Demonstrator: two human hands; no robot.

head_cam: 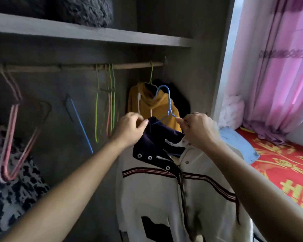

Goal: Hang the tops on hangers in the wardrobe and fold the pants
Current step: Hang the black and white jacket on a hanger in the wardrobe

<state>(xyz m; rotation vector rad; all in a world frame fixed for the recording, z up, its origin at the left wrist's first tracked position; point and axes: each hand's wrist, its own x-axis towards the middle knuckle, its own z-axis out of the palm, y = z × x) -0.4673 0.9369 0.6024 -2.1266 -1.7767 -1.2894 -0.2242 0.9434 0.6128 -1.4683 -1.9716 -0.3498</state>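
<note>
Left hand (129, 130) pinches the white jacket's (156, 198) navy collar; right hand (200, 131) grips the blue hanger (168, 102) inside it. Neck label (170, 142) between the hands, writing too blurred to read

Bare rail (133, 65) gap lies between empty hangers (110, 102) and yellow hoodie (152, 105).

A pink curtain (278, 75) is seen hanging at the right, its hem gathered on a red bedcover (283, 172) patterned in yellow. A crumpled white cloth (232, 109) is bunched just beside the curtain's lower edge. A grey fluffy blanket (87, 9) is stowed at the top left, and a leopard-print fabric (12, 189) is draped at the lower left.
</note>
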